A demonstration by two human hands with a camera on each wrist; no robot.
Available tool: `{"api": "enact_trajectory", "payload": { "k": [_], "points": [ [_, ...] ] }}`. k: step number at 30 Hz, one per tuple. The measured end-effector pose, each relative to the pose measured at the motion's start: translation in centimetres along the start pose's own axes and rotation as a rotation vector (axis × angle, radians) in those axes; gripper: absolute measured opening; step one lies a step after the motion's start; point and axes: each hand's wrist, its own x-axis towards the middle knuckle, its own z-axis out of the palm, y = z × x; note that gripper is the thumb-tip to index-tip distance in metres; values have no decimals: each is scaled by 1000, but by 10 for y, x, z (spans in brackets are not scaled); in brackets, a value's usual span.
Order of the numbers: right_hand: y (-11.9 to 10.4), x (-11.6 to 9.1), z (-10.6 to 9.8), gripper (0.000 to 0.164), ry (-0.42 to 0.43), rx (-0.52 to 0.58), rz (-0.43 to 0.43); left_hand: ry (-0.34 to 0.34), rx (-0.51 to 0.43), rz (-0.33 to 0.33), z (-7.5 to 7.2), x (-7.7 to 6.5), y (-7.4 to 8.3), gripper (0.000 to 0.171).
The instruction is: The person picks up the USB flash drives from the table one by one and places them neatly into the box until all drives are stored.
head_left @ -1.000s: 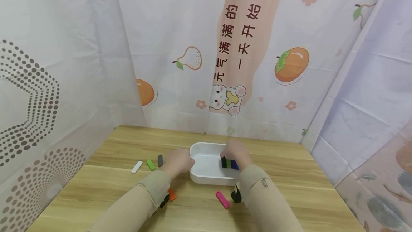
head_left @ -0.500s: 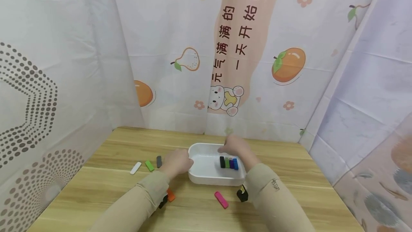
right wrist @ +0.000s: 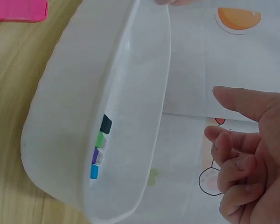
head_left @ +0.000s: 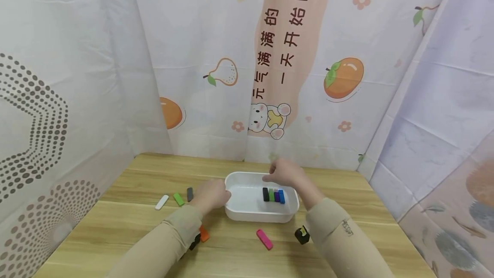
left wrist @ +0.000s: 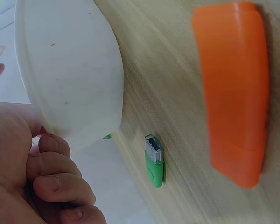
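A white tray (head_left: 251, 217) stands mid-table. My left hand (head_left: 211, 194) grips its left rim, thumb and curled fingers at the edge in the left wrist view. Over the tray's far right side hovers my right hand (head_left: 287, 173), its fingers loosely bent and holding nothing in the right wrist view. Inside the tray, a row of small sticks lies side by side: black (head_left: 265, 194), green (head_left: 272, 195), purple (head_left: 277, 197) and blue (head_left: 282, 197). A pale bit shows at the row's far end.
Left of the tray lie a white stick (head_left: 162, 202), a green USB stick (left wrist: 154, 163) with a clear cap and a grey stick (head_left: 190, 194). An orange stick (head_left: 204, 233) and a black thing (head_left: 195, 242) lie by my left sleeve. Nearer sit a pink stick (head_left: 264, 239) and a black block (head_left: 302, 234).
My right hand has lifted off the row of sticks and drawn back to the tray's far right side, uncovering the row. My left hand keeps its hold on the rim.
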Motion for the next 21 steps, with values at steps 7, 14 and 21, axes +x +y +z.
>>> {"api": "enact_trajectory", "payload": {
  "k": [7,14,21],
  "points": [
    [-4,-16,-9,35,-3,-12,-63,-4,-8,-8,0,-1,0,18],
    [-2,-31,-15,34,0,-21,-123,1,-5,4,-1,-1,1,18],
    [2,-46,-20,37,-2,-33,-133,-3,-3,-7,-2,-2,2,17]
  ]
}}
